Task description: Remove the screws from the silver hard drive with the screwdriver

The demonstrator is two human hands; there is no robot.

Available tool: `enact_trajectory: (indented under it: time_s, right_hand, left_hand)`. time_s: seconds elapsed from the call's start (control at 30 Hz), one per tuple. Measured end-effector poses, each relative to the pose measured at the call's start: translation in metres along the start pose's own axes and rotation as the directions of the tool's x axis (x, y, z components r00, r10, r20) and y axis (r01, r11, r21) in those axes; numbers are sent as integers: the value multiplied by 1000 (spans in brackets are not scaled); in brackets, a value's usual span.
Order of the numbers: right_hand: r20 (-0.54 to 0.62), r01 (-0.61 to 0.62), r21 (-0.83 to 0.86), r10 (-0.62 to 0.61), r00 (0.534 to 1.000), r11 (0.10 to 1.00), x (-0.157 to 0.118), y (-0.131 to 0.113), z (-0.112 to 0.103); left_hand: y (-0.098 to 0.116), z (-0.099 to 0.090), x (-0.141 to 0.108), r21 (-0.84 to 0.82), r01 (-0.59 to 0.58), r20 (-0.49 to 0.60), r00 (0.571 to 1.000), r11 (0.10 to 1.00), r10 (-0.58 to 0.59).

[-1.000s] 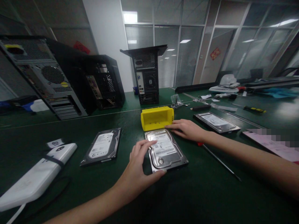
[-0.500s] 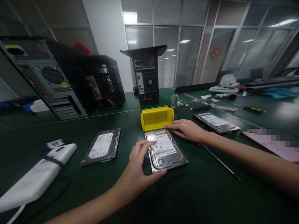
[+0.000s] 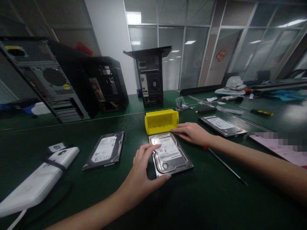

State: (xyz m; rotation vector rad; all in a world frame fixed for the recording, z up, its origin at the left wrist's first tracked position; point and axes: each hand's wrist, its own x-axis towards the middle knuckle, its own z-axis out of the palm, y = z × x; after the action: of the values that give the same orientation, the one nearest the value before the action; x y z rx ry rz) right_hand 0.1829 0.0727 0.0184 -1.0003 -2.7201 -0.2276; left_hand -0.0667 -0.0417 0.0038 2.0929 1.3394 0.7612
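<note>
A silver hard drive (image 3: 169,155) lies label up on the green table in front of me. My left hand (image 3: 146,169) curves around its near left corner, thumb at the near edge and fingers over the left side. At the drive's far right corner, my right hand (image 3: 192,132) rests low with fingers stretched out. Those fingertips also reach the lower right corner of a yellow plastic bin (image 3: 161,122), which stands on its side just behind the drive. Below my right wrist lies a screwdriver (image 3: 227,166) with a red handle, partly covered.
Another hard drive (image 3: 105,150) lies to the left, and one more hard drive (image 3: 222,125) to the right. A white power strip (image 3: 40,182) occupies the near left. Several computer cases, including a black tower (image 3: 150,80), stand behind. A yellow-black screwdriver (image 3: 261,112) and pink sheet (image 3: 275,147) are right.
</note>
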Motion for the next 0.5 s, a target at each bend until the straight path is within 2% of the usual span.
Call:
enact_trajectory:
  time_s: [0.5]
  right_hand:
    - [-23, -8, 21, 9, 1000, 1000, -1, 1, 1]
  left_hand:
    - [0, 0, -1, -9, 20, 16, 1000, 1000, -20]
